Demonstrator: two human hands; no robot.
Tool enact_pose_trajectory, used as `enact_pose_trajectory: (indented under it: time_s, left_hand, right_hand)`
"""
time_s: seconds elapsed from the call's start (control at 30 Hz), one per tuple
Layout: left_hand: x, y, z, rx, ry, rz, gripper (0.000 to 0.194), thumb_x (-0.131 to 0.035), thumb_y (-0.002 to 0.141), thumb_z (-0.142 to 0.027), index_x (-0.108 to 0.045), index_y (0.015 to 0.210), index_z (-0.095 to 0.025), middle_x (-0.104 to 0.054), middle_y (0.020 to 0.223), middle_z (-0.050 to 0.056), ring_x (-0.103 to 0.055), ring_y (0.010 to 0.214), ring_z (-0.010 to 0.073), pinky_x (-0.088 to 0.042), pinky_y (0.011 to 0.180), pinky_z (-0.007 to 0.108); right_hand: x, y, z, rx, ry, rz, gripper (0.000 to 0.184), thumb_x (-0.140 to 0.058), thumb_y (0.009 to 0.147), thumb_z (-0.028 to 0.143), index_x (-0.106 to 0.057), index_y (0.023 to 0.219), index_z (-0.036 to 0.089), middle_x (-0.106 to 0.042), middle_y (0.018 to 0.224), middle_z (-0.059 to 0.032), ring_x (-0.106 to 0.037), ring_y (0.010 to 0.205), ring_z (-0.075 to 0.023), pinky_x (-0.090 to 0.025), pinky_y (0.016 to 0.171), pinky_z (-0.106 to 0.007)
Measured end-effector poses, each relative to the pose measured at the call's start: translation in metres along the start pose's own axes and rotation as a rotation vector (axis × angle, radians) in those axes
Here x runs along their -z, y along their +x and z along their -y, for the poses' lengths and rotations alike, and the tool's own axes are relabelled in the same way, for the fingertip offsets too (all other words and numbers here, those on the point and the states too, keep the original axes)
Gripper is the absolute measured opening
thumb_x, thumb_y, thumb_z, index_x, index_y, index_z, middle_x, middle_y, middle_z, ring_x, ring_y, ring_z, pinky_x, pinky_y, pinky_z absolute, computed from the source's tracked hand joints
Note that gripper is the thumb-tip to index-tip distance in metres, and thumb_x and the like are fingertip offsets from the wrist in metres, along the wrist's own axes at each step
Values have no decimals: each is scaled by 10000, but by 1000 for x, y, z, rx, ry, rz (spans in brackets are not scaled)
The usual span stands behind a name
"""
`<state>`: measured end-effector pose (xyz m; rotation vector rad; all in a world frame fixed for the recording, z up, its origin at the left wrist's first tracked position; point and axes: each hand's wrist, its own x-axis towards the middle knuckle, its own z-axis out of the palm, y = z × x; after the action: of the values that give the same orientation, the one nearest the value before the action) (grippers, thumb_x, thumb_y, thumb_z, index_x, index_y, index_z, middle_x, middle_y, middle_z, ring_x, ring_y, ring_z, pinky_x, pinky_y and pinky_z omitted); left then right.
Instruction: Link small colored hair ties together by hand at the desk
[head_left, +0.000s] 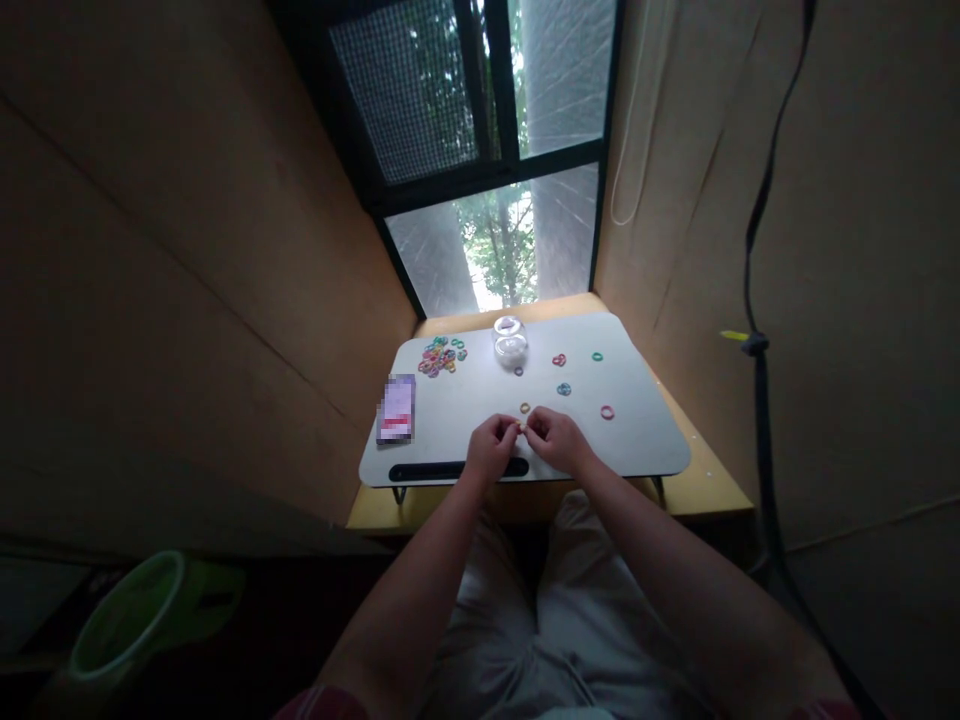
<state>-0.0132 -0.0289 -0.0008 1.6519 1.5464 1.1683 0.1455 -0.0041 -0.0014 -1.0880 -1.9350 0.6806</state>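
On the left side of my white table (pixel 457 430), near its edge, there was a flat purple-pink object (pixel 396 408), too blurred for me to read. The table stood on a yellow wooden desk (pixel 697 480). In front of me was a window (pixel 513 165) with a dark frame, and through it I could see green trees (pixel 504 240). A thin pale cord (pixel 636 195) hung in a loop just beside it. On my right hung a dark cord (pixel 761 420) with a knot and a yellow piece (pixel 734 335) there. Low on my left was a green bin (pixel 178 575).
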Motion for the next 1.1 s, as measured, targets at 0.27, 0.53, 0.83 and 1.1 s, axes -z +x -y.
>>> enact_pose_trajectory:
  time_s: [0.27, 0.53, 0.83, 1.1]
  left_hand:
    - [-2, 20, -1, 105, 117, 8, 194, -548, 822, -322, -658, 830, -162, -655, 687, -2, -570, 605, 115, -436, 577, 222]
    - [-6, 65, -8, 115, 249, 85, 125, -620, 784, -280, -661, 826, -169, -685, 713, 19, -606, 616, 118, -422, 565, 213]
    - [22, 80, -3, 127, 456, 103, 157, -603, 808, -286, -675, 896, -178, -706, 775, 41, -643, 661, 144, -474, 670, 249]
    - [75, 96, 19, 139, 764, -44, 445, -608, 787, -317, -588, 1202, -158, -487, 1360, 162, -470, 1237, 290, -345, 1044, 366]
  right_hand:
    - [-1, 3, -1, 11, -18, -31, 131, -526, 803, 256, -525, 682, 206, -557, 604, 26, -465, 535, -106, -318, 540, -223]
    - [2, 4, 1, -52, -21, -188, 139, -488, 789, 222, -500, 652, 205, -503, 563, 30, -440, 525, -110, -317, 533, -227]
    - [1, 6, 0, -79, -52, -170, 106, -467, 763, 189, -526, 680, 216, -557, 593, 13, -492, 553, -134, -338, 550, -235]
    - [-1, 8, -1, -79, -61, -146, 109, -475, 768, 207, -528, 673, 217, -553, 592, 18, -489, 546, -133, -333, 548, -241]
